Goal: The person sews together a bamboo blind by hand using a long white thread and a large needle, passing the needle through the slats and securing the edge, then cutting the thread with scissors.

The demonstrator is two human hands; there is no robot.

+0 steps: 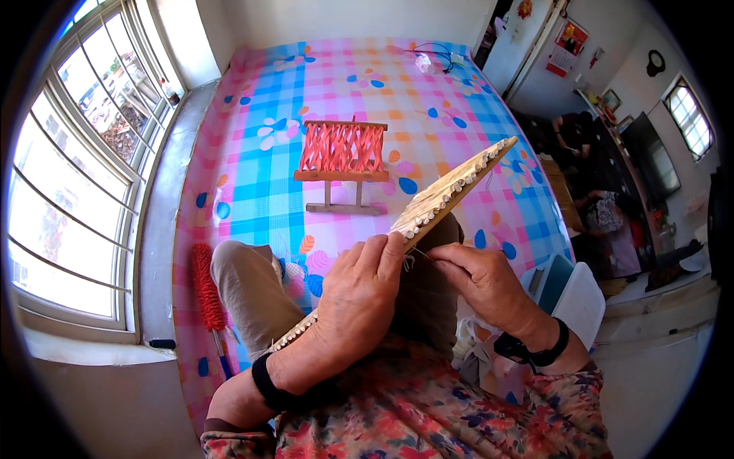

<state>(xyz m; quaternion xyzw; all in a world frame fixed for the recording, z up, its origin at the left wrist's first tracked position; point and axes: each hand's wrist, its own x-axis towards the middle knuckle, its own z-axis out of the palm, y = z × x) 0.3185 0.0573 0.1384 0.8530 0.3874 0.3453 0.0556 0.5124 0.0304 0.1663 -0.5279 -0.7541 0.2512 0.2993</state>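
Observation:
A mat of pale plant stalks (451, 187), laid side by side with their cut ends in a row, slants up across my lap. My left hand (359, 279) is closed round its near part, and more of its stalk ends come out below that wrist. My right hand (478, 275) is closed in a pinch beside the mat's edge, on a thin thread that runs toward the stalks. Short pale thread ends hang just under my left fingertips. Whether a needle is in the pinch, I cannot make out.
Ahead stands a wooden stool (344, 176) with red woven strapping on a checked floral sheet (260, 183). A red duster (205, 287) lies at left, below the barred window (84, 176). A white plastic bin (577, 298) sits at right. Other people (604, 210) are at far right.

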